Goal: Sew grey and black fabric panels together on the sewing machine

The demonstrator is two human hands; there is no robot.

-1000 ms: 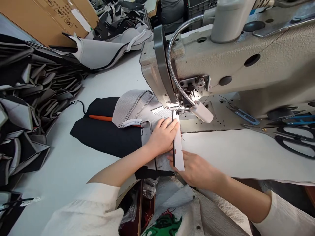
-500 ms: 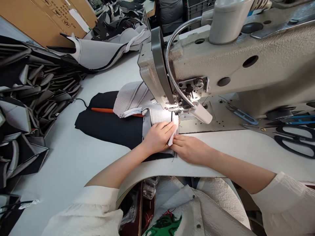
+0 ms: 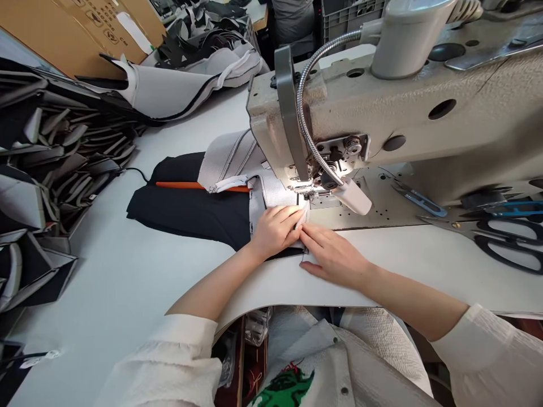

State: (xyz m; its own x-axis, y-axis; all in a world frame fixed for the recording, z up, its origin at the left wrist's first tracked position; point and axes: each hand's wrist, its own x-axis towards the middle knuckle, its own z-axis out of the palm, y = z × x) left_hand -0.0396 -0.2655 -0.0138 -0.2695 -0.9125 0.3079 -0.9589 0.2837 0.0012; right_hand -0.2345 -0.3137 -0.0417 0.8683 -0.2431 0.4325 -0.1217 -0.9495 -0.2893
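Note:
A grey and black fabric piece (image 3: pixel 276 195) lies partly under the presser foot (image 3: pixel 311 195) of a sewing machine (image 3: pixel 339 104). A white strip (image 3: pixel 304 208) runs along its right edge. My left hand (image 3: pixel 275 230) rests on the fabric, its fingers and thumb closed on the strip just in front of the foot. Beside it, my right hand (image 3: pixel 333 254) lies with fingers stretched out and thumb apart, the fingertips touching the edge of the work. Black fabric (image 3: pixel 186 217) with an orange strip (image 3: pixel 178 185) extends to the left. The fabric under my left palm is hidden.
Black-handled scissors (image 3: pixel 500 232) and blue thread snips (image 3: pixel 419 199) lie right of the machine bed. Stacks of black and grey pieces (image 3: pixel 80 141) crowd the left. Behind them are a rolled grey panel (image 3: pixel 169 87) and a cardboard box (image 3: pixel 85 34). A lamp head (image 3: pixel 353 196) hangs near the needle.
The white strip has moved farther toward the foot, and less of its loose end shows. My left hand has shifted with it. My right thumb has spread away from the fingers.

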